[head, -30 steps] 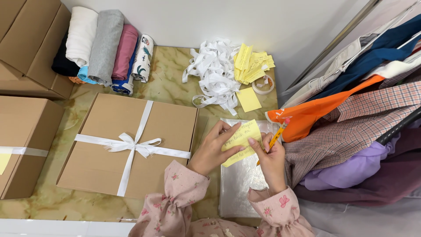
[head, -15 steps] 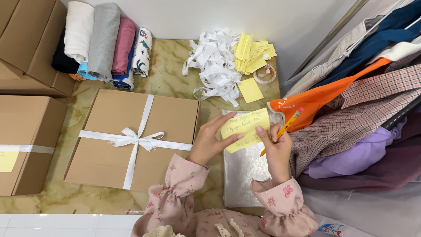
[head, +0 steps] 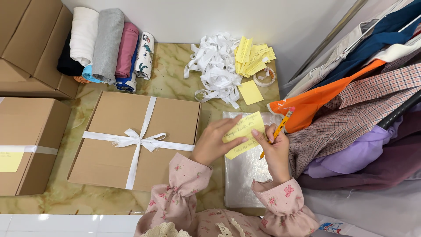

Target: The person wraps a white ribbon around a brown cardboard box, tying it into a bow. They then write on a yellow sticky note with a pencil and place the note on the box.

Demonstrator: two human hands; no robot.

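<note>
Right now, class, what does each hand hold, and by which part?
Both hands pinch the yellow note: left hand at its left edge, right hand at its right edge. The right also grips a pencil mid-shaft.

A single head-worn camera looks almost straight down from close above the tabletop [head: 175, 70]. The wall lies toward 12 o'clock, the wearer's sleeves enter from 6 o'clock, stacked boxes [head: 30, 145] sit at 9 o'clock, hanging clothes [head: 359, 118] at 3 o'clock.
</note>
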